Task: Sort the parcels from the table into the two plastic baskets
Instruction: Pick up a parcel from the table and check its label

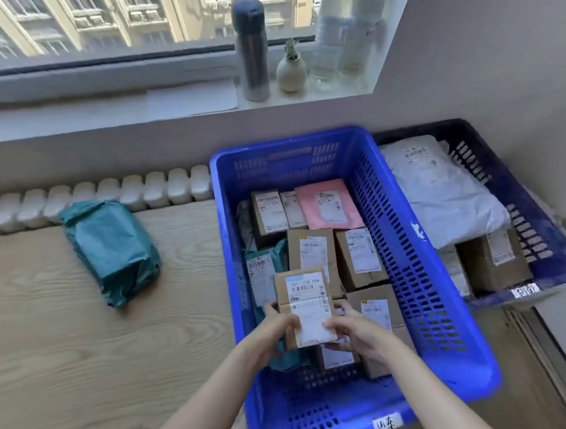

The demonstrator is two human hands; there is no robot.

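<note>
Our left hand (273,333) and right hand (353,330) grip a labelled cardboard parcel (305,305) over the blue basket (439,305); next we set it down, the green parcel (111,249) waiting on the table (71,350)

Label print on the held box (305,305) blurred beyond the top line. Parcels beneath the fingers (335,324) mostly covered. Right of the fingers, dark basket (547,237) rim partly hidden; white bag (441,196) overlies brown boxes (492,261). Forearms cut off below.
</note>
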